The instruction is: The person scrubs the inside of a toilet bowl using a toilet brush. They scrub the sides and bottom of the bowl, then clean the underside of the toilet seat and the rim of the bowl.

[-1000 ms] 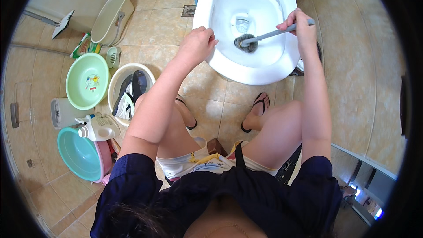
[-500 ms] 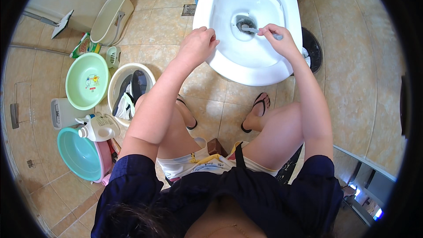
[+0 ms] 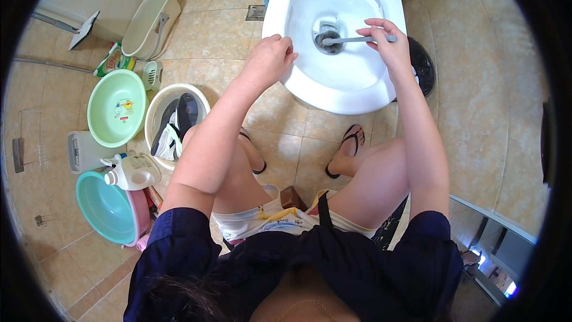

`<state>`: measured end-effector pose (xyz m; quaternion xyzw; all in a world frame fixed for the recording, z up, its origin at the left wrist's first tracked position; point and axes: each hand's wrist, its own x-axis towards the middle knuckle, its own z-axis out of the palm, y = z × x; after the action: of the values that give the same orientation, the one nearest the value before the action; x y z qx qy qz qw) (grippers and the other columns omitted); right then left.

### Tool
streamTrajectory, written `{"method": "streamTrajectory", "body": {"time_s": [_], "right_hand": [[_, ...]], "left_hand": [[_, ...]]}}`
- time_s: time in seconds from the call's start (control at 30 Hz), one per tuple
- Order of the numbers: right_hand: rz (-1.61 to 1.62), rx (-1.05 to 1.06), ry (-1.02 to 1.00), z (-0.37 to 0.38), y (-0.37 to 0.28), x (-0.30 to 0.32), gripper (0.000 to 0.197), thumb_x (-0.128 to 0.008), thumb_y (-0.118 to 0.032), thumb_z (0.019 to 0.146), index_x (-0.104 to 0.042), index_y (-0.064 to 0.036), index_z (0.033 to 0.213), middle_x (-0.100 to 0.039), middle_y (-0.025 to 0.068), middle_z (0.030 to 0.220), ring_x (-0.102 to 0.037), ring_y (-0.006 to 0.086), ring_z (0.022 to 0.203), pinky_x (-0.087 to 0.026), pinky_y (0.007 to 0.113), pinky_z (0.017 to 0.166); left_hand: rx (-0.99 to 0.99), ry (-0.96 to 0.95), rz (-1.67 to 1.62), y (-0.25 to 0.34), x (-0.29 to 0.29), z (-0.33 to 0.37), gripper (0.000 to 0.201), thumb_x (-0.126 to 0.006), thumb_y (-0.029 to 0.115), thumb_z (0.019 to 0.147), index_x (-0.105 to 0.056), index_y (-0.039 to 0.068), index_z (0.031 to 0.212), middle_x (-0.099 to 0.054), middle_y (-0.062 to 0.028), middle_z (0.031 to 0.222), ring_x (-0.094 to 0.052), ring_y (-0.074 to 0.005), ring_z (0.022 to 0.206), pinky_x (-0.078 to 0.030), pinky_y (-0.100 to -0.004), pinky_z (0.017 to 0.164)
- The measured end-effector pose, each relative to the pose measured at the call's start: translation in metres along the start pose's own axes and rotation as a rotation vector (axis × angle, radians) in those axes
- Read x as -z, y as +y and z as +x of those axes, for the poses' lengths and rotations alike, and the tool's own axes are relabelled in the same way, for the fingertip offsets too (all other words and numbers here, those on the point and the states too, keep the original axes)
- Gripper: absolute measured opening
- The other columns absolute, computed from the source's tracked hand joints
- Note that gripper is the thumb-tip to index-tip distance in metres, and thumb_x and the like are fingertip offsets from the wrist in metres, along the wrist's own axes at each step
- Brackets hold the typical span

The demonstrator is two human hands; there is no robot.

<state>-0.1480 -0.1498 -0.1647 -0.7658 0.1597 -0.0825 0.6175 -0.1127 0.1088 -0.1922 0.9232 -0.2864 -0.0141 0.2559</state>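
Observation:
In front of me is a white toilet bowl (image 3: 333, 100) with its seat area uncovered. My right hand (image 3: 387, 46) pinches the grey handle of a toilet brush (image 3: 357, 40) over the right part of the bowl. The handle lies almost level, and the brush head is down at the dark drain hole in the bowl's middle. My left hand (image 3: 269, 59) is closed in a loose fist beside the bowl's left rim, and nothing shows in its fingers.
Left on the tiled floor stand a white bucket (image 3: 150, 118) holding shoes, a green basin (image 3: 102, 132), a teal basin (image 3: 98, 203), a white jug (image 3: 138, 173) and a beige bin (image 3: 140, 21). A black bin (image 3: 424, 65) stands right of the toilet; a mop (image 3: 80, 34) leans far left.
My right hand has shifted slightly right and its fingers have loosened and spread along the handle. The brush now lies flatter, its head a little lower in the bowl. My left hand stays put.

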Motion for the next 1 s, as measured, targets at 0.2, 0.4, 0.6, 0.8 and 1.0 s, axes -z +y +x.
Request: {"method": "streamTrajectory", "body": {"time_s": [0.2,0.4,0.6,0.8,1.0], "right_hand": [[-0.187,0.332,-0.222,-0.012,0.024,-0.019,0.019,-0.049,-0.004,0.084,-0.065,-0.0008,0.094,-0.07,0.007,0.081,-0.064,0.0114,0.082,-0.048,0.025,0.076],[-0.187,0.301,-0.266,-0.019,0.006,-0.033,0.018,-0.048,-0.002,0.084,-0.065,0.0016,0.085,-0.069,0.0088,0.079,-0.067,0.0139,0.081,-0.049,0.027,0.075],[-0.385,0.422,-0.375,-0.022,0.02,-0.041,0.018,-0.049,-0.005,0.082,-0.066,-0.0013,0.085,-0.068,0.0096,0.076,-0.067,0.0183,0.075,-0.051,0.028,0.072],[-0.453,0.415,-0.53,-0.035,0.001,-0.042,0.019,-0.048,-0.005,0.082,-0.066,-0.0022,0.086,-0.067,0.0107,0.075,-0.067,0.0199,0.075,-0.051,0.031,0.071],[-0.413,0.38,-0.479,-0.022,-0.002,-0.036,0.02,-0.047,-0.004,0.082,-0.066,-0.0015,0.086,-0.067,0.0091,0.073,-0.066,0.0193,0.073,-0.05,0.03,0.07]], "left_hand": [[-0.027,0.017,-0.001,0.007,-0.002,0.001,0.016,-0.063,0.016,0.082,-0.06,0.001,0.082,-0.06,-0.0139,0.079,-0.059,-0.0308,0.078,-0.048,-0.0394,0.071],[-0.028,0.036,-0.003,-0.002,-0.002,0.002,0.015,-0.064,0.016,0.08,-0.06,0.001,0.081,-0.061,-0.0136,0.078,-0.06,-0.0311,0.077,-0.048,-0.0399,0.07],[-0.035,0.031,-0.023,0.002,-0.006,0.002,0.015,-0.065,0.016,0.079,-0.061,0.002,0.081,-0.061,-0.0136,0.078,-0.06,-0.0311,0.076,-0.048,-0.0399,0.069],[0.021,-0.013,-0.005,0.002,-0.005,-0.001,0.016,-0.064,0.02,0.08,-0.062,0.004,0.082,-0.061,-0.0129,0.083,-0.06,-0.0309,0.083,-0.049,-0.0408,0.073],[-0.014,0.022,-0.017,0.003,-0.004,0.0,0.016,-0.065,0.017,0.08,-0.061,0.002,0.082,-0.06,-0.0129,0.078,-0.06,-0.0303,0.076,-0.048,-0.0396,0.069]]}}
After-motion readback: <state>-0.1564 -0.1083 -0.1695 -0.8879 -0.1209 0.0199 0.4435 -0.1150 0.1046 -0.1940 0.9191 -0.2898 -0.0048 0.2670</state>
